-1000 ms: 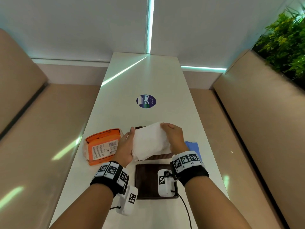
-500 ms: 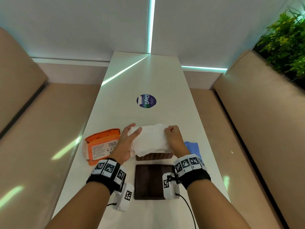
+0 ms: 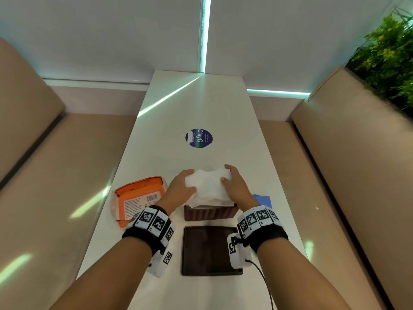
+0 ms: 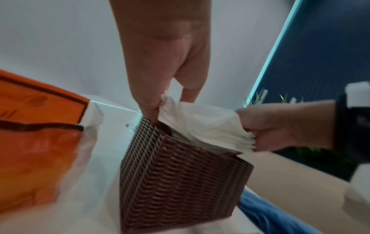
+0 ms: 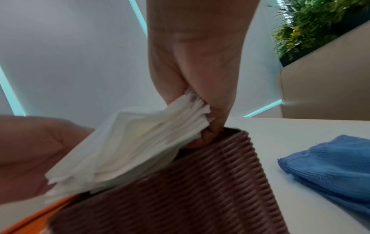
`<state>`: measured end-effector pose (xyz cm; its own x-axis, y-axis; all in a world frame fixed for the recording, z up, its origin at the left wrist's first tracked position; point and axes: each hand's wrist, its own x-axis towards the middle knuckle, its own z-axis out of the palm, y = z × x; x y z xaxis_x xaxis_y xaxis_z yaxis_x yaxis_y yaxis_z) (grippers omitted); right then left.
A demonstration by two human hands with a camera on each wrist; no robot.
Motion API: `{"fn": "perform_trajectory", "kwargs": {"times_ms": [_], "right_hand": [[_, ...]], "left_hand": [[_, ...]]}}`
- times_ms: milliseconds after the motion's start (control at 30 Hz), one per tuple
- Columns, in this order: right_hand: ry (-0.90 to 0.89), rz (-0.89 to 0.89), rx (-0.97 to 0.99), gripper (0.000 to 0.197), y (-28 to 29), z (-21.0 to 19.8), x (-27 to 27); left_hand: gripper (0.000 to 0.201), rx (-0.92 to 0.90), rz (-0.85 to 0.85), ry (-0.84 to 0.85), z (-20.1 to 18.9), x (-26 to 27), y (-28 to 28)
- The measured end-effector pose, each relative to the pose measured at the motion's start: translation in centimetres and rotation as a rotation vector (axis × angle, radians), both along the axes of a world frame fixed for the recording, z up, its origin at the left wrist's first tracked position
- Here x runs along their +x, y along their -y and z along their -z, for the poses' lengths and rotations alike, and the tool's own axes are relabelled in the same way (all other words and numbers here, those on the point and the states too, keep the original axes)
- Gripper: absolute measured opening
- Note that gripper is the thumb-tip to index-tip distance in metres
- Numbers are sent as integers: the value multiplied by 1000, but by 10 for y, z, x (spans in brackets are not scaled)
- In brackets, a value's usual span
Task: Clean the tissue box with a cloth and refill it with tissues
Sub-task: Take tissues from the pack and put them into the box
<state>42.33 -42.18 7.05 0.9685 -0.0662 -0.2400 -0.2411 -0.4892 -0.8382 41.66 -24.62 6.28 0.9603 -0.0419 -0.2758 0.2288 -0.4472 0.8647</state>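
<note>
Where both hands meet: left hand point(image 3: 178, 191) and right hand point(image 3: 238, 189) fingers grip tissue stack point(image 3: 207, 186), half inside brown tissue box point(image 3: 210, 213).

A long white table point(image 3: 196, 104) runs away toward a pale grey wall point(image 3: 100, 34). A thin strip of blue-green light point(image 3: 207, 34) goes up the wall, and more light glows low along it on the right point(image 3: 278, 92). A streak of that light lies across the table top. On each side stands a tan bench — one on the left point(image 3: 55, 175), one on the right point(image 3: 357, 164). Green plants point(image 3: 388, 57) grow behind the right bench. A round dark blue sticker point(image 3: 198, 138) sits on the table.
</note>
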Motion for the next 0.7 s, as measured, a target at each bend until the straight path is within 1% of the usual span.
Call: {"fn": "perform_trajectory", "kwargs": {"times_ms": [67,167,233,333,433,500,600,700], "right_hand": [[-27,-44,-48,49,-3,3,0],[1,-50,-134,47,-6,11,-2],[34,-40,-193,44,-8,17,-3],[90,-29,-258,44,-13,23,-7],[163,-48,-376,45,-15,25,-8],[200,-47,-418,41,-14,27,-7],[229,-46,-469,38,-14,34,-5],[269,-93,-594,36,-17,39,-7]], "left_hand": [[54,175,87,50,3,0,4],[53,340,202,61,9,-3,12],[52,463,263,101,13,-5,17],[50,596,230,200,17,-9,20],[49,655,140,270,20,-13,20],[49,699,115,290,22,-14,17],[45,737,129,301,24,-11,13],[42,806,110,315,21,-8,10]]}}
